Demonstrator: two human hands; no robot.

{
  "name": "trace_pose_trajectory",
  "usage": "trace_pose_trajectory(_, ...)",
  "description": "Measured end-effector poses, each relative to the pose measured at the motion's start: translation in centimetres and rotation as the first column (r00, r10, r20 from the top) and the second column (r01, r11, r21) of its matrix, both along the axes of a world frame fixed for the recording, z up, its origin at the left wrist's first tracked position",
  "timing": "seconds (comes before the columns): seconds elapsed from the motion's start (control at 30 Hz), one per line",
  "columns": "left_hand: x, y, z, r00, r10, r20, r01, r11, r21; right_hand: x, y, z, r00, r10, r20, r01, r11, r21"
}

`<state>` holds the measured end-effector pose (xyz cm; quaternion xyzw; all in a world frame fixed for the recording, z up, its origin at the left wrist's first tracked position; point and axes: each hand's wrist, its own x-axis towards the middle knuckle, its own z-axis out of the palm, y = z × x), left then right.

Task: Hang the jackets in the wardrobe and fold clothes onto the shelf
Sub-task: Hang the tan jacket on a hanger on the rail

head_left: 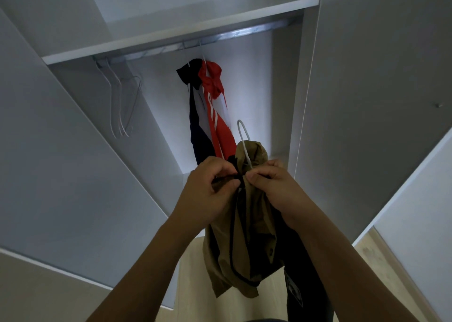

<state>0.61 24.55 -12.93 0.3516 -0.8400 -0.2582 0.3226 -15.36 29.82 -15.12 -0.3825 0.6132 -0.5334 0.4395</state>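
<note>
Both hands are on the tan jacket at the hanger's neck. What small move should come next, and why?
Probably lift the tan jacket so the white hanger hook reaches the rail, right of the red jacket. The left hand and right hand pinch its collar, the hook stands free above, and that stretch of rail looks bare.

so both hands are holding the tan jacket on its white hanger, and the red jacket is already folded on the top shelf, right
Not quite. The head view shows the red jacket hanging from the rail beside a dark garment, not folded on the shelf. The rest holds: the left hand and right hand both grip the tan jacket on its white hanger.
</note>
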Motion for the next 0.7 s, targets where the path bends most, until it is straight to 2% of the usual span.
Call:
trace_pose_trajectory(0.07,0.1,0.3,-0.2,0.998,0.053,0.029,-0.049,0.988,-0.144,0.0,0.1,0.1,1.0,-0.006,0.028,0.006,1.0,-0.002)
trace_pose_trajectory(0.13,0.2,0.3,-0.5,0.989,0.134,0.059,-0.118,0.97,-0.211,-0.1,0.1,0.1,1.0,-0.007,0.027,0.007,1.0,0.003)
trace_pose_trajectory(0.27,0.2,0.2,-0.7,0.964,0.212,0.163,-0.188,0.971,-0.15,-0.1,0.2,0.1,1.0,-0.005,0.015,0.005,1.0,0.021)
trace_pose_trajectory(0.37,0.5,0.5,-0.8,0.962,0.22,0.163,-0.205,0.973,-0.104,0.1,0.2,0.2,0.999,-0.026,0.025,0.026,0.999,0.03)
trace_pose_trajectory(0.47,0.4,1.5,-0.4,0.967,0.158,0.199,-0.128,0.98,-0.155,0.2,0.2,0.0,0.995,-0.051,0.09,0.05,0.999,0.01)
trace_pose_trajectory(0.6,-0.1,3.0,-0.1,0.925,0.128,0.358,0.016,0.928,-0.373,0.3,0.0,-0.1,0.976,-0.169,0.134,0.174,0.984,-0.027)
trace_pose_trajectory(0.7,-0.2,3.7,0.1,0.872,0.117,0.475,0.093,0.913,-0.397,0.3,-0.2,0.1,0.954,-0.238,0.181,0.247,0.969,-0.027)
